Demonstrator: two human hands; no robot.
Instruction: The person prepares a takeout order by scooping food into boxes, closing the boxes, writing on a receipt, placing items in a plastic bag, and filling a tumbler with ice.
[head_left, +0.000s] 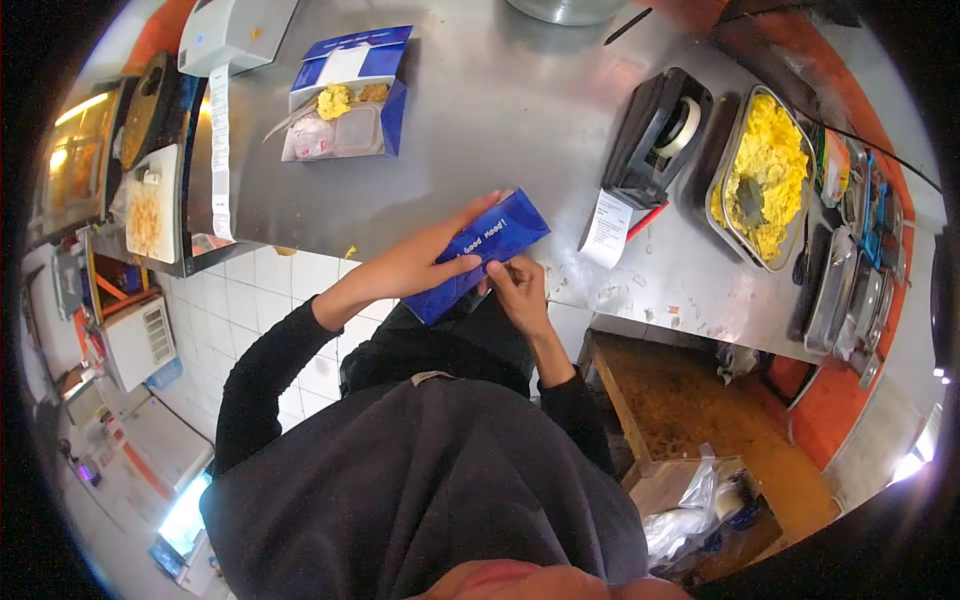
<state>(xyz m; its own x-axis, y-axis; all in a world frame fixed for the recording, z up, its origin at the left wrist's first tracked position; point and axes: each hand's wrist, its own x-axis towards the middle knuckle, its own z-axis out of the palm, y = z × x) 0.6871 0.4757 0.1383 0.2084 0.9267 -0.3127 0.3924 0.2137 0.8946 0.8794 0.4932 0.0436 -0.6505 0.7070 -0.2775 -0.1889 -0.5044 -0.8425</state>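
Observation:
A closed blue paperboard box (491, 238) with white lettering is held over the front edge of the steel table, tilted up to the right. My left hand (420, 259) grips it from the left, fingers over the far side and thumb on top. At its near edge, my right hand (521, 289) pinches the cardboard between thumb and curled fingers; its fingertips are partly hidden. Farther back stands an open blue-and-white meal box (394, 124). Inside are yellow food (333, 101), a browned piece (373, 93), a lidded clear plastic tub (358, 129) and a wrapped packet (312, 139).
A black tape dispenser (637, 142) stands right, beside a printed slip (606, 229) and red pen (646, 222). Beyond is a metal tray of yellow food (772, 165). A receipt printer (232, 34) trails paper at left. Below the steel table (480, 112) is a wooden shelf (675, 397).

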